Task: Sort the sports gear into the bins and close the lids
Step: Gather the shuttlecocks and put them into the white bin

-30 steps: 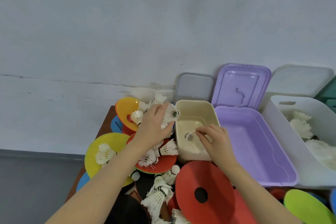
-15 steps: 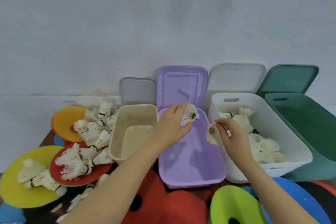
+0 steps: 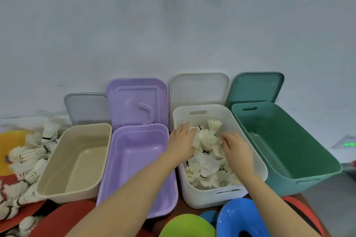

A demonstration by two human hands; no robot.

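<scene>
Four open bins stand in a row: beige point(image 3: 77, 163), purple point(image 3: 134, 163), white point(image 3: 204, 198) and green point(image 3: 285, 150). The white bin holds a heap of white shuttlecocks point(image 3: 207, 140). My left hand point(image 3: 183, 140) reaches in over the bin's left wall, its straight fingers resting on the heap. Over the right side of the heap hovers my right hand point(image 3: 237, 148), fingers relaxed and pointing down at the shuttlecocks. Neither hand visibly grips anything. More loose shuttlecocks point(image 3: 28, 159) lie in a pile left of the beige bin.
Behind each bin its lid leans on the wall: grey point(image 3: 86, 107), purple point(image 3: 136, 100), white point(image 3: 199, 88), green point(image 3: 256, 86). Flat discs lie along the front: yellow point(image 3: 11, 144), red point(image 3: 67, 217), lime point(image 3: 185, 225), blue point(image 3: 240, 217).
Each hand carried a shuttlecock from the left pile and beige bin across to the white bin. Both hands now lie over the heap there. The view has swung right.
</scene>
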